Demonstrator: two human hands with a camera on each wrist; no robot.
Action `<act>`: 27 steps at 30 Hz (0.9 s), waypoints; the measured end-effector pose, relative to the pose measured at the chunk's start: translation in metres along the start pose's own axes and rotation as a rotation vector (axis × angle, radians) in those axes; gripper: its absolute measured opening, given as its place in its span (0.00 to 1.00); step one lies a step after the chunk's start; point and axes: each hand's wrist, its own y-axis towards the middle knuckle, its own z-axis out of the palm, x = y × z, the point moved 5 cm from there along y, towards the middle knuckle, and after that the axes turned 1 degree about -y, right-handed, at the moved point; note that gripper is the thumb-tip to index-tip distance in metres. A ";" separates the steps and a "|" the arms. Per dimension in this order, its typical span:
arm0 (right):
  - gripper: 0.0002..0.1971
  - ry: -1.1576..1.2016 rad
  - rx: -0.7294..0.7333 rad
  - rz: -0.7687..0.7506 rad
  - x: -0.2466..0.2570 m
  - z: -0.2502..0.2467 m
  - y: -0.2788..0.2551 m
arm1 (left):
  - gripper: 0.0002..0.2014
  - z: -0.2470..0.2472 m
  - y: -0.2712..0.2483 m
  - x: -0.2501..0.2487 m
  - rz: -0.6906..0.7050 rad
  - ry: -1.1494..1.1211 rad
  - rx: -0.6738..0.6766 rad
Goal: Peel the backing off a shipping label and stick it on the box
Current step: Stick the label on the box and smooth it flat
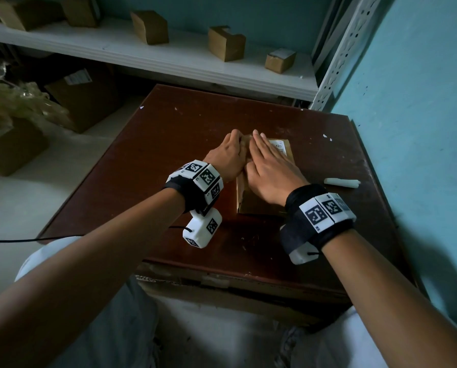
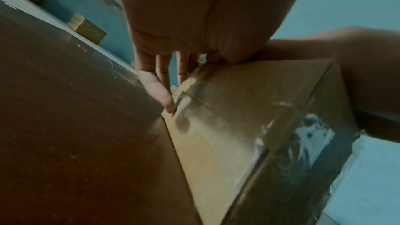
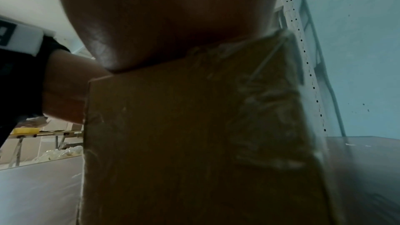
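Note:
A brown cardboard box stands in the middle of the dark brown table. A white shipping label lies on its top, mostly covered by my right hand, which presses flat on it with straight fingers. My left hand grips the box's left edge. In the left wrist view its thumb sits on the top of the box and its fingers run down the taped side. The right wrist view shows only my palm resting on the box.
A rolled white strip of paper lies on the table right of the box. Behind the table a white shelf carries several small cardboard boxes. A turquoise wall closes the right side. Larger cartons stand on the floor at left.

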 end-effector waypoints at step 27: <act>0.30 0.060 -0.025 0.118 -0.041 -0.003 0.011 | 0.14 0.000 0.004 -0.003 0.000 0.036 -0.026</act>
